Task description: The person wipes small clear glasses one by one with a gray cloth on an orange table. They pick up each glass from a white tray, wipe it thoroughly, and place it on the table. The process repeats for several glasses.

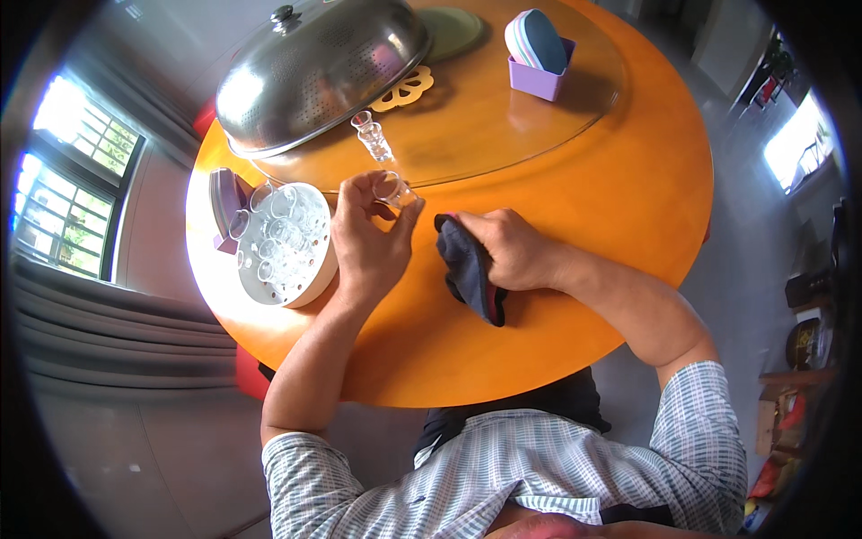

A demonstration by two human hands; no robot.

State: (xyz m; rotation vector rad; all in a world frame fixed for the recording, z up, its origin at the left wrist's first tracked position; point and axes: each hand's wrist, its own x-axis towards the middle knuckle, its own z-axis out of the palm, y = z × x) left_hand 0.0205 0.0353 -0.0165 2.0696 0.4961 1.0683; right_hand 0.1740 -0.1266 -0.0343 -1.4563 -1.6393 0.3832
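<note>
Between the thumb and fingers of my left hand [374, 236] is a small clear glass cup [393, 189], tilted, its rim facing up and away. My right hand [515, 246] grips a dark grey cloth [465, 263] with pinkish-red edging, bunched and hanging just above or on the table. Left of my left hand stands a white round colander [322, 279] with holes, heaped with several clear glass cups [286, 232]. Beyond the held cup, a few small clear glasses [372, 137] sit in a line on the glass turntable.
The orange round table [579, 182] carries a glass turntable [465, 145]. On it are a perforated metal dome cover [323, 74], a yellow flower-shaped trivet [406, 89] and a purple holder [537, 79] with striped coasters or dishes [535, 42]. Another purple holder [225, 242] stands behind the colander.
</note>
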